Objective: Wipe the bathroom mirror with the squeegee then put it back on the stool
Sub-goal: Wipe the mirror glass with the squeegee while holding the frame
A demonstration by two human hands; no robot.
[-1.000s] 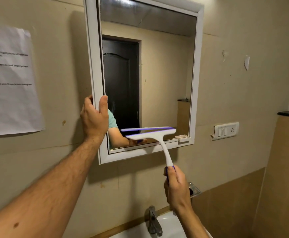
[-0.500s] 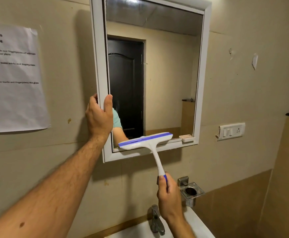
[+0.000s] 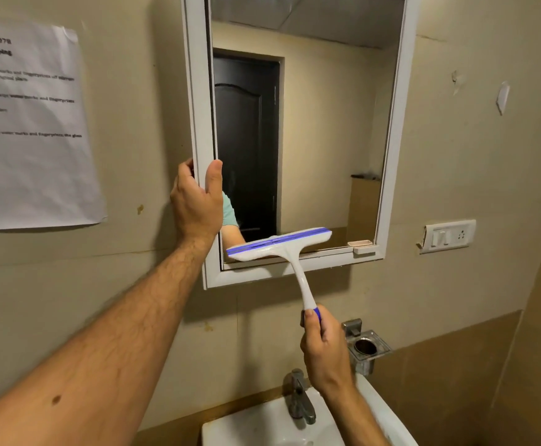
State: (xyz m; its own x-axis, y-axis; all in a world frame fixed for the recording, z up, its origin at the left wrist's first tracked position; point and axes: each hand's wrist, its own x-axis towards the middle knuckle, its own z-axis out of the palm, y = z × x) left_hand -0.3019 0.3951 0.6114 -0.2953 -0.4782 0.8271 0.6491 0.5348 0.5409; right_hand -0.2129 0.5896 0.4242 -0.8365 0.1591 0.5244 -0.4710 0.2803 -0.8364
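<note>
Squeegee, white plastic with blue blade (image 3: 279,244), gripped by right hand (image 3: 325,352) at white-framed mirror's (image 3: 388,156) bottom edge; frame clasped by left hand (image 3: 196,201). Streaks likely if blade is tilted.

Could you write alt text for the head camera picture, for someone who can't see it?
A right hand holds a white and blue squeegee against the bottom of a wall mirror, while the left hand grips the mirror's left frame edge. Below are a sink and tap.
</note>
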